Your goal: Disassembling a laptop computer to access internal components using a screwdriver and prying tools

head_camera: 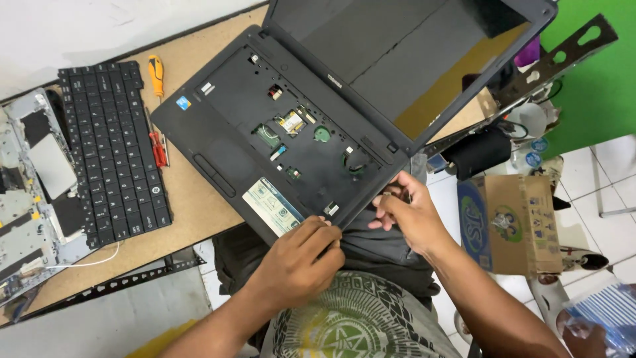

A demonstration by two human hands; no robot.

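Both my hands sit at the near corner of the open laptop, which lies half on the wooden table and half out over my lap, lid up, keyboard bay bare. My left hand is curled, fingertips pressing the front edge of the palm rest near the corner; my right hand pinches the side edge just beside it, thumb and fingers closed on the plastic lip.

As I judge it, the corner overhangs the table, so a hard pull could tip the whole machine toward my knees. Prying too sharply could snap a clip, and the small exposed connectors in the bay look easy to tear.

On the palm rest, right by my left hand, lies a pale rectangular sticker with green print; a small blue square label sits at the far left corner. Beyond, the loose black keyboard lies beside two screwdrivers, one orange-handled, one red. On the floor to my right stands a brown cardboard box with a blue oval mark.
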